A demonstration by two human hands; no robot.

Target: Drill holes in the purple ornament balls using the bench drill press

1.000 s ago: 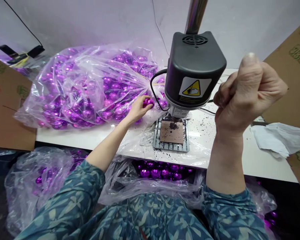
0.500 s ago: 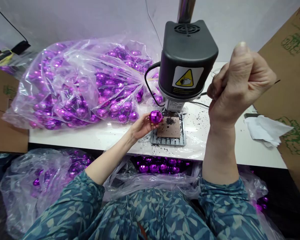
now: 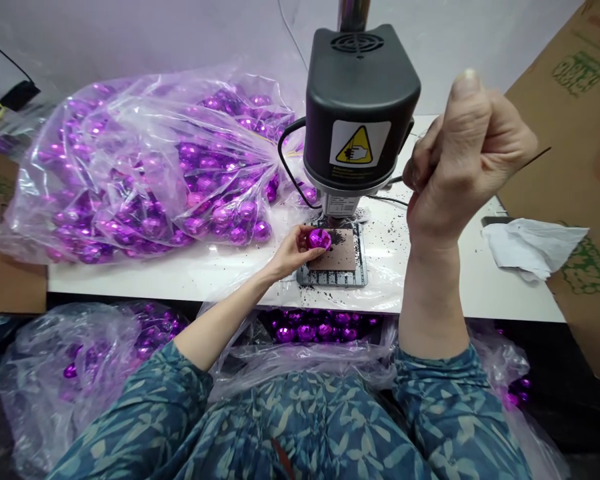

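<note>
Between the thumb and fingers of my left hand is a shiny purple faceted bauble. It sits low over the wooden board on the slotted metal base of a small bench drill press, close to the area below its head. The drill tip is hidden. My right hand is raised beside the motor housing in a closed fist, thumb on top. A thin dark rod sticks out behind it, apparently the drill press lever; the fingers hide most of it.
A large clear bag of purple baubles lies on the white table at left. Black shavings are scattered around the base. White tissue lies at right by a cardboard box. More baubles sit below the table edge.
My left hand has turned the bauble and brought it slightly further over the board towards the drill. My right fist keeps its pose. The whole view has shifted a little.
</note>
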